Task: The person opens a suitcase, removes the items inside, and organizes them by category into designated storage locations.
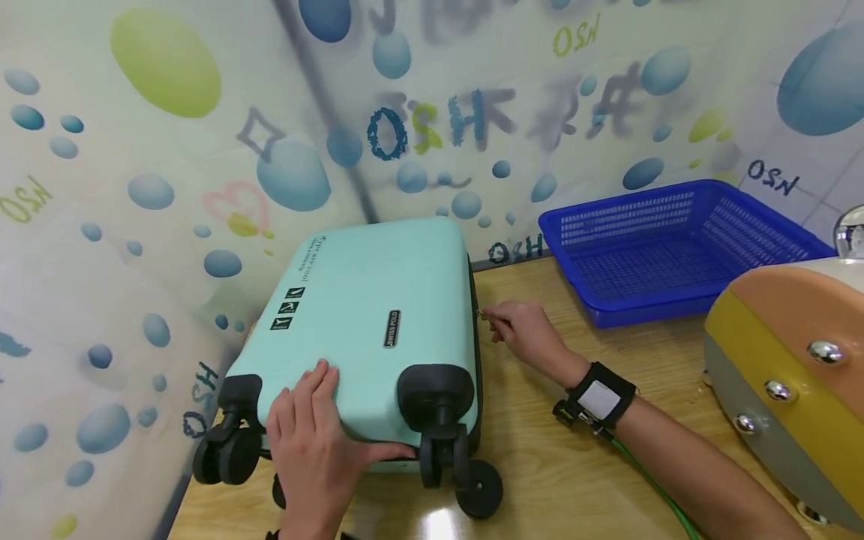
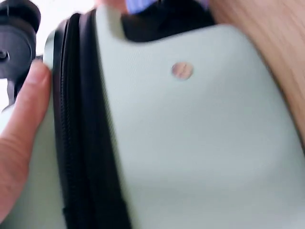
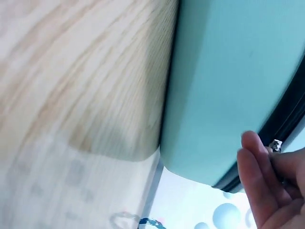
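Observation:
A mint-green hard-shell suitcase [image 1: 364,285] lies flat on the table, its black wheels [image 1: 442,420] toward me. My left hand [image 1: 313,431] rests on its near end, fingers extended over the top shell and thumb along the near edge beside a wheel. In the left wrist view, a finger lies next to the black zipper band [image 2: 86,119]. At the suitcase's right side, my right hand [image 1: 529,334] pinches a small metal zipper pull [image 3: 275,145] between thumb and fingers. The zipper [image 3: 286,109] runs along that side.
A blue plastic basket [image 1: 594,300] stands at the back right of the wooden table [image 1: 540,465]. A rounded orange, yellow and grey object with metal studs [image 1: 776,337] is at the right edge. Behind hangs a patterned sheet [image 1: 432,97]. A green cable [image 1: 651,480] trails from my right wrist.

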`<state>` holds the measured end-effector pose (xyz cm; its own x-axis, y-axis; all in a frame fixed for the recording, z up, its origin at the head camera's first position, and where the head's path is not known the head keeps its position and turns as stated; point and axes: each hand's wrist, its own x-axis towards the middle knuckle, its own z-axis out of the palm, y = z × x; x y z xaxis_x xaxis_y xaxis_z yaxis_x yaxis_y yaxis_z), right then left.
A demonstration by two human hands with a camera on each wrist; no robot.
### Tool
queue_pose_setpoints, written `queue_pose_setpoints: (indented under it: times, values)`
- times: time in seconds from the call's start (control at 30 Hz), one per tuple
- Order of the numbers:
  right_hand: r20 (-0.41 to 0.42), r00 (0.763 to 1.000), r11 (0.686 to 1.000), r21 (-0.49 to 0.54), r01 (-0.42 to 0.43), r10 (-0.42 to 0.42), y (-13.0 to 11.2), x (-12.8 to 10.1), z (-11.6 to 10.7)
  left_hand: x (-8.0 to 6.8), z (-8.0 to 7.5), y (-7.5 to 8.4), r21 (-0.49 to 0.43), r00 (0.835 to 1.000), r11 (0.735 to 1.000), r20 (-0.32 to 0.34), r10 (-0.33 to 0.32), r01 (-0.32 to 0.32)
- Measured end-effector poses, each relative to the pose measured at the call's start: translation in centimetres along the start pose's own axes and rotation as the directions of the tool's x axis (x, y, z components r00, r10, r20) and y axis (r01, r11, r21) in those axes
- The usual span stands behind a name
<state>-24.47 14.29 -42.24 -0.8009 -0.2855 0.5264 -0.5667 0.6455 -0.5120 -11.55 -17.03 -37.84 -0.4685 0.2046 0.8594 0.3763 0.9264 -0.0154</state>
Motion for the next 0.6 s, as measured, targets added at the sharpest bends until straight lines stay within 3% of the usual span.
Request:
queue_pose_setpoints:
  times: [0.13,0.27,0.43,0.6]
  values:
    - [0.077,0.997,1.000,-0.018,0.026,-0.024,-0.5,-0.2,-0.9,0.1,0.7,1.4,0.036,0.999,0.999,-0.031,-0.005,0.007]
    - [0.180,0.980,0.994,-0.049,0.098,-0.088,-0.9,-0.2,-2.2,0.2,0.9,1.7,0.034,1.000,0.999,-0.026,-0.001,0.001]
    - [0.307,0.929,0.969,-0.067,0.239,-0.208,-1.5,-0.2,-3.9,0.3,0.5,0.9,-0.058,0.999,0.998,0.011,0.035,-0.034]
    - [0.449,0.861,0.966,0.022,0.258,-0.240,-2.4,-0.3,-5.2,0.2,0.0,0.1,-0.163,0.997,0.984,0.037,0.074,-0.067]
